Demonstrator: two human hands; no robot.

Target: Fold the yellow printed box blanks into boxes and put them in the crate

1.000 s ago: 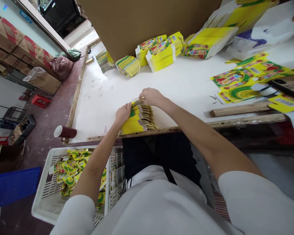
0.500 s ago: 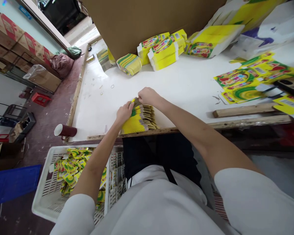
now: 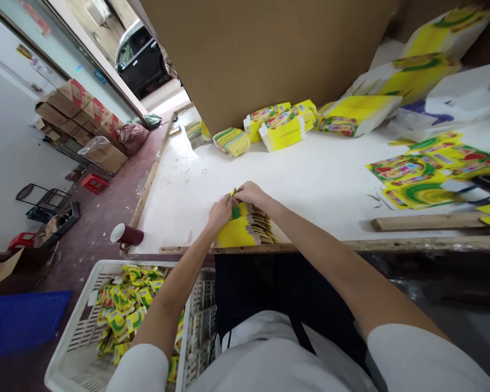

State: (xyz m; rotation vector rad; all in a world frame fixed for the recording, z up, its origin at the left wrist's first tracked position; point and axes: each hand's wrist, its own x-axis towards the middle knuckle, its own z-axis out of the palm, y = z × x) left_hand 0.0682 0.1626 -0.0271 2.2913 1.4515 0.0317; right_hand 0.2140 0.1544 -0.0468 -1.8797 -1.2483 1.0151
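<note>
A fanned stack of flat yellow cardboard cartons [image 3: 237, 231] lies at the table's front edge, its brownish open ends spread to the right. My left hand [image 3: 221, 212] rests at the stack's far left corner, fingers closed on a yellow carton whose small edge shows between thumb and fingers. Beside it, my right hand [image 3: 250, 193] is pinched at the same carton's far end, above the stack. Most of that carton is hidden by my fingers.
Folded yellow cartons [image 3: 288, 130] stand against a large brown board [image 3: 261, 49]. Flat printed cartons [image 3: 412, 169] and a wooden strip [image 3: 428, 221] lie right. A maroon mug [image 3: 130, 235] sits at the table's left corner, above a white crate [image 3: 71, 332] of small yellow packets.
My view has tilted up, so the table appears lower and a car shows outside. My right hand has drawn closer to my left; both stay at the far end of the stack.
</note>
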